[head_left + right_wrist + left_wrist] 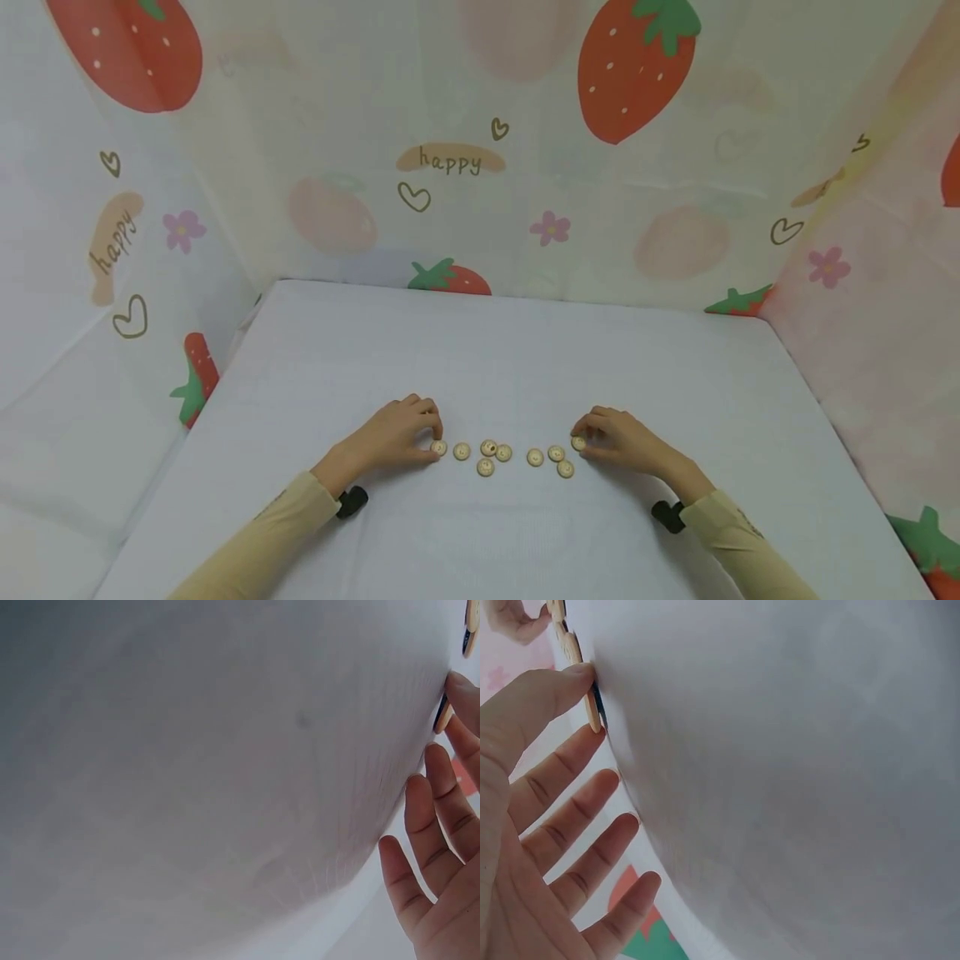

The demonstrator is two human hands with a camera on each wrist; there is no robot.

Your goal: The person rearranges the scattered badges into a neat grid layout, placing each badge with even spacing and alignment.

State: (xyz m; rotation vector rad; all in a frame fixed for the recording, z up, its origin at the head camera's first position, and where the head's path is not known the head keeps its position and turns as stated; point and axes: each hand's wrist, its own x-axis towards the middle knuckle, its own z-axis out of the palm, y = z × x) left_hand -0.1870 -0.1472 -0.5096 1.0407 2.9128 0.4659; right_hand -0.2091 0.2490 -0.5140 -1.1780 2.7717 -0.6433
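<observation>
At the left end of a loose row of small round beige wooden discs, my left hand [401, 429] pinches one disc [438, 448] between thumb and index finger. The left wrist view shows this disc [594, 711] edge-on at the tabletop, the other fingers spread. My right hand [618, 437] pinches the disc [578, 443] at the row's right end the same way; the right wrist view shows its edge [443, 714] between thumb and index fingertip. Several more discs with dark marks on top lie between the hands, among them a disc [462, 451] just right of my left fingertips.
The discs sit in a left cluster [486, 467] and a right cluster [556, 453], some touching or overlapping. They lie on a white-covered table [525, 358]. A strawberry-print cloth [450, 225] hangs behind and at both sides. Black wrist devices [352, 502] are on both wrists.
</observation>
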